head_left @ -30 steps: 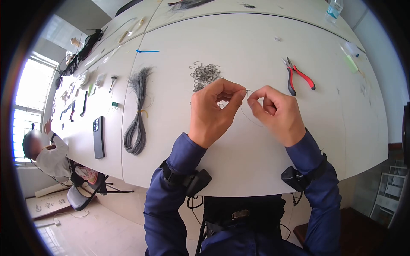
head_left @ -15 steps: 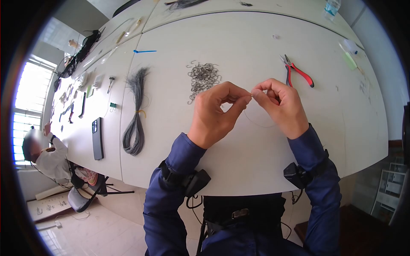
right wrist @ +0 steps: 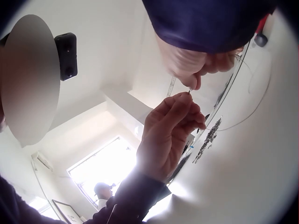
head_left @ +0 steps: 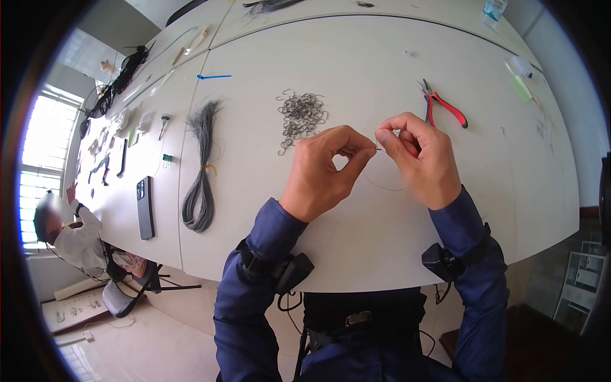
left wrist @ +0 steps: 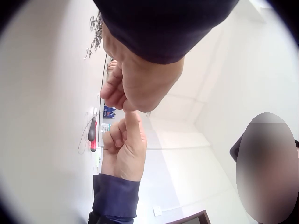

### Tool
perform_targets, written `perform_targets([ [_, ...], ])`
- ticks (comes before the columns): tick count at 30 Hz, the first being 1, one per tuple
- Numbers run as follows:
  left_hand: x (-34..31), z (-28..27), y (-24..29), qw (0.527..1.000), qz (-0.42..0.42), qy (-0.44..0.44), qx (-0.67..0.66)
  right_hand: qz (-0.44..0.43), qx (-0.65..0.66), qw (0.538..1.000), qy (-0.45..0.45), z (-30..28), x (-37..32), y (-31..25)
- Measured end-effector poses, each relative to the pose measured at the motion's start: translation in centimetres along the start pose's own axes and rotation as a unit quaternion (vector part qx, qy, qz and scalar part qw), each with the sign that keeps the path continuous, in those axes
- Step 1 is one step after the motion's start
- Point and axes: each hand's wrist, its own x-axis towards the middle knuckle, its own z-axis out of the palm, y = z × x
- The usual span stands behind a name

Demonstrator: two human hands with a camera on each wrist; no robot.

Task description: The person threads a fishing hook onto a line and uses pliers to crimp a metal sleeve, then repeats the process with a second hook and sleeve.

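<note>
Over the table, my left hand (head_left: 328,169) pinches a small dark metal piece (head_left: 379,149) between thumb and forefinger, its tip just sticking out. Most of the piece is hidden by the fingers. Facing it, my right hand (head_left: 423,159) has thumb and forefinger pinched on a thin grey wire, fingertips close to the dark tip. A loop of this wire (right wrist: 261,101) hangs below the hands and curves over the table in the right wrist view. Behind the left hand lies a loose pile of small metal hooks (head_left: 302,116).
Red-handled pliers (head_left: 457,113) lie beyond the right hand. To the left are a tied bundle of grey wire strands (head_left: 202,184), a black phone (head_left: 146,207) and a blue cable tie (head_left: 214,77). Another person (head_left: 79,232) sits at the table's far left.
The hands came together at the fingertips, then parted slightly, with the right fingers now a little higher. The left hand shifted slightly right, and the wire loop still hangs below.
</note>
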Motion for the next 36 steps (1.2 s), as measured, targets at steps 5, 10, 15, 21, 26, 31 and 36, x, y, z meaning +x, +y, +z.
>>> perform_targets([
  [5,0.0,-0.1,-0.1,0.996,-0.044,0.035,-0.075,0.054,0.029,0.998,-0.033,0.2,0.1,0.8],
  [10,0.2,-0.2,-0.1,0.995,-0.060,0.078,-0.024,-0.060,-0.059,0.996,-0.038,0.5,-0.6,-0.7],
  [15,0.1,0.0,-0.7,0.998,0.015,0.041,0.036,-0.070,-0.031,0.997,0.010,0.4,-0.3,-0.4],
  [21,-0.1,0.2,-0.6,0.998,-0.002,0.027,-0.054,0.049,0.077,0.995,-0.029,0.1,0.2,1.1],
  [26,0.0,0.1,-0.3,0.994,-0.052,0.066,-0.076,0.058,0.046,0.996,-0.052,0.4,-0.1,0.5],
  [31,0.2,-0.2,0.1,0.996,-0.044,0.075,0.008,-0.098,-0.061,0.993,-0.023,0.8,-0.6,-0.8],
  [36,0.1,0.1,-0.9,0.999,-0.005,0.038,0.026,-0.043,-0.018,0.999,-0.017,0.4,-0.4,-0.4],
])
